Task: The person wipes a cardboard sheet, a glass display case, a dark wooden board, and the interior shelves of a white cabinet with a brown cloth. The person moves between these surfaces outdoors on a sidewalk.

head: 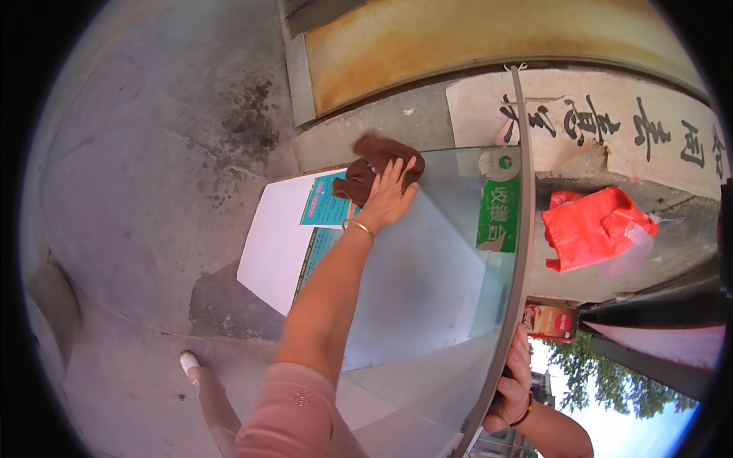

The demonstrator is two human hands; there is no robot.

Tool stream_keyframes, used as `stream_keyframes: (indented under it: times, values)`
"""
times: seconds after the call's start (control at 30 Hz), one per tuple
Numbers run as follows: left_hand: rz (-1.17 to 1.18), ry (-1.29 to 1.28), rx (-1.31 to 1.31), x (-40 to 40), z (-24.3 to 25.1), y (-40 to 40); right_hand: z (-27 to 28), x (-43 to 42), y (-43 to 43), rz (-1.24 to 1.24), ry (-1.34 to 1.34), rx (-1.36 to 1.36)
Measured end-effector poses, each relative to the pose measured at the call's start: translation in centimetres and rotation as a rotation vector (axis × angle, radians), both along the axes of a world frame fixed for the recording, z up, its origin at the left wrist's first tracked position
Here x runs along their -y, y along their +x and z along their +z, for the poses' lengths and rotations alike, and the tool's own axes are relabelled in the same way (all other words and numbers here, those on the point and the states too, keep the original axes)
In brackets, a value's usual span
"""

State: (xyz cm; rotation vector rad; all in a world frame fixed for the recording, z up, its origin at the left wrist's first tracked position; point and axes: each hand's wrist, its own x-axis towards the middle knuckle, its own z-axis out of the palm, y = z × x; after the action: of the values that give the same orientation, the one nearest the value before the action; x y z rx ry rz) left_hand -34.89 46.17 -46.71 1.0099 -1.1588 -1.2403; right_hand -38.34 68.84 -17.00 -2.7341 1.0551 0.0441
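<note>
My left hand point(386, 197), with a gold bangle at the wrist, holds a bunched brown cloth point(372, 180) under its spread fingers. The cloth lies against a glass panel point(444, 172) at the panel's far edge, and its upper end is blurred. My right hand point(512, 383), wearing a beaded bracelet, grips the metal frame point(518, 269) along the panel's right side. A green sticker point(498, 217) with writing is stuck on the glass beside that frame. A white board point(263, 229) with teal printed sheets point(326, 200) lies by the glass, partly hidden by my left forearm.
A red plastic bag point(595, 229) lies on a concrete ledge right of the frame. Paper with brush-written characters point(572, 114) and a stained yellowish panel point(458, 46) are beyond. Dark spots point(252, 120) mark the concrete floor. A leg with a white shoe point(189, 362) shows lower left.
</note>
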Motion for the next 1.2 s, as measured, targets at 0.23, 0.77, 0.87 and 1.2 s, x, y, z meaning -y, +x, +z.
stream_keyframes:
  times: [0.23, 0.77, 0.87, 1.2]
  values:
    - [-0.054, -0.278, 0.134, -13.6, 3.5, 0.6, -0.3, 1.1, 0.3, 0.041, -0.035, 0.079]
    - [0.073, 0.747, -0.732, -51.1, -9.7, -0.8, -1.7, -1.7, 0.8, 0.162, -0.324, 0.525]
    - [0.120, 0.826, -0.772, -55.1, -9.2, -0.8, -1.4, -11.3, -4.0, 0.155, 0.120, 0.893]
    - [-0.504, 0.950, -0.779, -62.9, 13.7, -26.8, -15.6, -47.9, -40.9, -1.145, 0.416, 0.964]
